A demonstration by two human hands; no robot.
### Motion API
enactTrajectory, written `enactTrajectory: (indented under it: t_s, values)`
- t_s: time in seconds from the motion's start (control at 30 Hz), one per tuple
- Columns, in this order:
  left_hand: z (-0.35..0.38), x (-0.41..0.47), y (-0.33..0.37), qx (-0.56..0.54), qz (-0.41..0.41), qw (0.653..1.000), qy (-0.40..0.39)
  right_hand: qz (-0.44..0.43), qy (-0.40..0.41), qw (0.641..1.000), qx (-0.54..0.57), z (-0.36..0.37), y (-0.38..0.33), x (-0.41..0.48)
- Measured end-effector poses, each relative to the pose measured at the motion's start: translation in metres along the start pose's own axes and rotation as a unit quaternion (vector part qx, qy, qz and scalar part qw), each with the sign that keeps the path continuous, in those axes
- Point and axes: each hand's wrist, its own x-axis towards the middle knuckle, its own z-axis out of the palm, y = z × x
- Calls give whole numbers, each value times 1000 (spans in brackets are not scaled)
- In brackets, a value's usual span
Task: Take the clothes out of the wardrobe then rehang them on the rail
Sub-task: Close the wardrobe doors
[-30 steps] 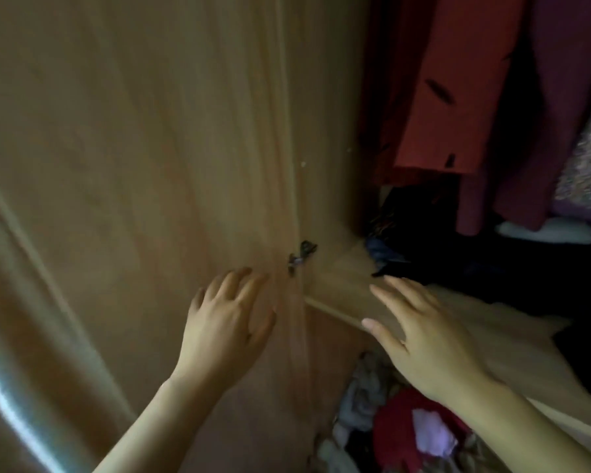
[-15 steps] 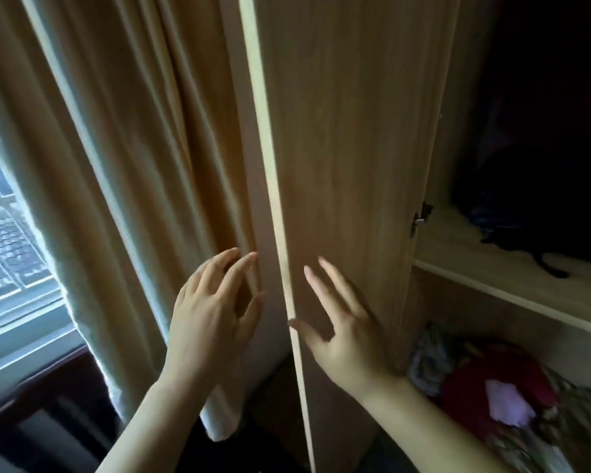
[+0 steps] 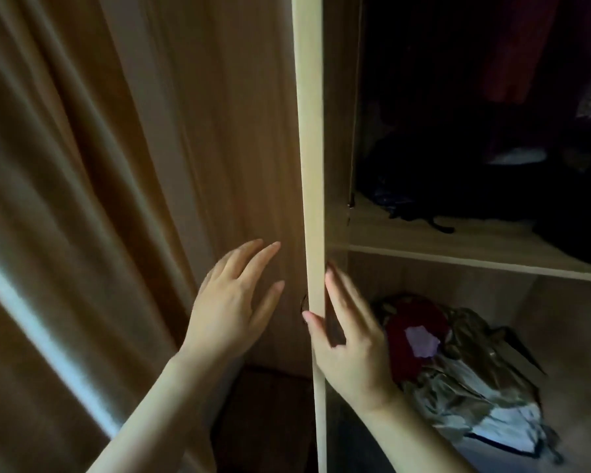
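The wardrobe door (image 3: 309,148) stands open, seen edge-on in the middle. My left hand (image 3: 232,302) is at its outer face, fingers straight and spread. My right hand (image 3: 348,339) lies flat on the inner face with straight fingers, its thumb across the door's front edge. Inside, dim red clothes (image 3: 512,46) hang at the top right. Dark clothes (image 3: 458,186) are piled on the shelf (image 3: 475,259). A crumpled heap of red, olive and pale clothes (image 3: 458,370) lies in the lower compartment. The rail is out of view.
A long beige curtain (image 3: 65,165) hangs left of the door, with a bright strip of daylight along its lower fold. Dark floor (image 3: 270,421) shows below the door. The wardrobe interior is very dark.
The view has swung back right, so the window has left the frame and the door now appears edge-on. My right thumb has come over the door's edge. My left hand has moved closer to the door's outer face.
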Motion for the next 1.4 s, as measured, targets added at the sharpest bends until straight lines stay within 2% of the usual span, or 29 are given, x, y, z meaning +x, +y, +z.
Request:
enactTrajectory:
  t_s: [0.2, 0.47, 0.7, 0.8, 0.93, 1.1, 1.23, 1.4]
  values:
    - [45, 39, 51, -118, 110, 987, -13, 26, 19, 996, -84, -75, 35, -10]
    - [125, 94, 139, -146, 217, 965, -19, 90, 45, 985, -143, -164, 124, 7]
    - [193, 160, 192, -124, 185, 975, -15, 97, 34, 983, -150, -212, 230, 43]
    - [219, 184, 207, -101, 176, 979, 3, 86, 39, 980, -176, -221, 273, 61]
    - [257, 208, 218, -59, 162, 984, 49, 83, 24, 987, -135, -225, 320, 81]
    - [291, 230, 228, -14, 150, 980, 132, 77, 11, 991, -111, -227, 356, 99]
    - [306, 242, 233, -1, 116, 985, 128, 79, -4, 994, -82, -225, 384, 114]
    - [317, 257, 240, 22, 89, 985, 144, 68, 16, 995, -72, -218, 415, 126]
